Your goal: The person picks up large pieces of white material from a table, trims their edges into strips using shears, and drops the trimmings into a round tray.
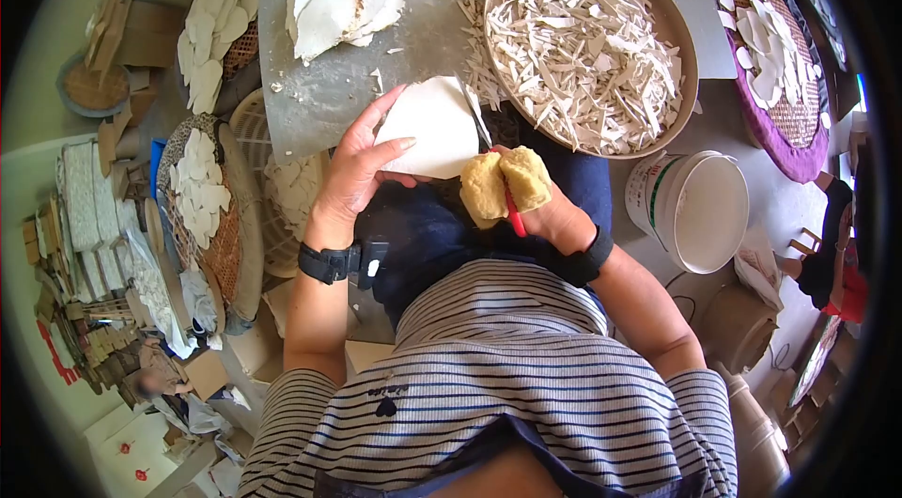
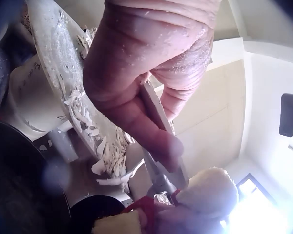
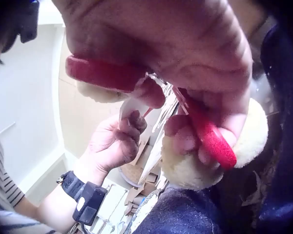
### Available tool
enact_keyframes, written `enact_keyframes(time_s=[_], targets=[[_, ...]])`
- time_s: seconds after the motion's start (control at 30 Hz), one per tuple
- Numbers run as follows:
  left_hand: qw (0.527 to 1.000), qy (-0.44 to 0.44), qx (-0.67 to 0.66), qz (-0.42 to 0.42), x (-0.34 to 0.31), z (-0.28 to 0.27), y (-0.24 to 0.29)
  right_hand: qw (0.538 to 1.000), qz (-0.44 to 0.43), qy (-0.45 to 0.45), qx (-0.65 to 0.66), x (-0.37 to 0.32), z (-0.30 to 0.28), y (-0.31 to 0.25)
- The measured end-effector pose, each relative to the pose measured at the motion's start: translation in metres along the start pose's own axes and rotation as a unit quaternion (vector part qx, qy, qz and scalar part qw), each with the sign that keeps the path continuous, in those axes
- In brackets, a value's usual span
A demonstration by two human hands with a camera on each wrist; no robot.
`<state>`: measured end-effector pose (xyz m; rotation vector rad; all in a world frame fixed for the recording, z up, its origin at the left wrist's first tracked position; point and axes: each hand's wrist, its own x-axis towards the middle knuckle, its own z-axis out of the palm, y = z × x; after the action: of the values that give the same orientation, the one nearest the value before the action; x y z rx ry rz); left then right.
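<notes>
My left hand [image 1: 355, 160] pinches a flat white sheet [image 1: 434, 133] between thumb and fingers over my lap. My right hand [image 1: 561, 218] grips scissors with red handles [image 3: 212, 139], its fingers through the loops. Yellow sponge padding [image 1: 483, 188] covers the handles. In the left wrist view the scissor blades [image 2: 158, 178] lie along the sheet's edge. A narrow curled strip [image 1: 472, 101] stands off the sheet's right edge, beside the blades. Just beyond the hands, a round tan pan [image 1: 686, 56] holds a heap of cut white strips [image 1: 587, 56].
A grey metal table [image 1: 305, 113] bears stacked white sheets [image 1: 352, 5] and loose scraps. A white bucket [image 1: 709, 211] stands at the right. Woven trays with white pieces flank me, one purple-edged tray [image 1: 799, 155] at the right. Another person [image 1: 846, 263] is at the far right.
</notes>
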<state>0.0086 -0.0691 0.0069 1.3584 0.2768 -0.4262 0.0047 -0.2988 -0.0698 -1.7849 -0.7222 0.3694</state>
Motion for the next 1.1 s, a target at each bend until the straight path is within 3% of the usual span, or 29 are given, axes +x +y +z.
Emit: enact_keyframes(time_s=[0.17, 0.37, 0.47, 0.57, 0.6, 0.7, 0.73, 0.83, 0.93, 1.03, 1.1], targets=[[1.000, -0.010, 0.016, -0.004, 0.002, -0.005, 0.001, 0.976, 0.121, -0.012, 0.182, -0.006, 0.002, -0.009], [0.996, -0.064, 0.059, -0.023, 0.003, -0.008, 0.007, 0.998, -0.046, 0.034, 0.004, 0.002, 0.001, 0.000], [0.999, -0.023, 0.042, -0.003, 0.003, -0.015, -0.003, 0.998, -0.056, 0.032, -0.016, 0.000, -0.007, -0.008], [0.986, 0.133, -0.040, 0.096, 0.004, -0.012, -0.028, 0.992, -0.108, 0.052, -0.047, -0.008, 0.002, 0.009], [0.972, 0.192, -0.037, 0.131, 0.005, -0.009, -0.036, 0.994, -0.077, 0.043, -0.057, -0.011, 0.005, 0.009], [0.942, 0.268, -0.060, 0.194, 0.008, 0.002, -0.053, 0.995, -0.072, 0.018, -0.073, -0.012, 0.012, 0.007], [0.939, 0.276, -0.064, 0.197, 0.007, 0.004, -0.056, 0.989, -0.090, 0.010, -0.119, -0.011, 0.009, 0.005], [0.940, 0.264, -0.057, 0.208, 0.008, 0.000, -0.060, 1.000, -0.009, 0.011, 0.003, -0.012, 0.013, 0.000], [0.941, 0.252, -0.059, 0.218, 0.008, 0.003, -0.050, 0.995, 0.030, -0.090, -0.028, -0.014, 0.007, 0.001], [0.943, 0.249, -0.037, 0.219, 0.008, 0.002, -0.049, 0.996, 0.022, -0.082, 0.033, -0.015, 0.010, 0.008], [0.955, 0.218, -0.037, 0.199, 0.005, 0.005, -0.048, 0.996, 0.023, -0.080, -0.020, -0.014, 0.004, 0.002]])
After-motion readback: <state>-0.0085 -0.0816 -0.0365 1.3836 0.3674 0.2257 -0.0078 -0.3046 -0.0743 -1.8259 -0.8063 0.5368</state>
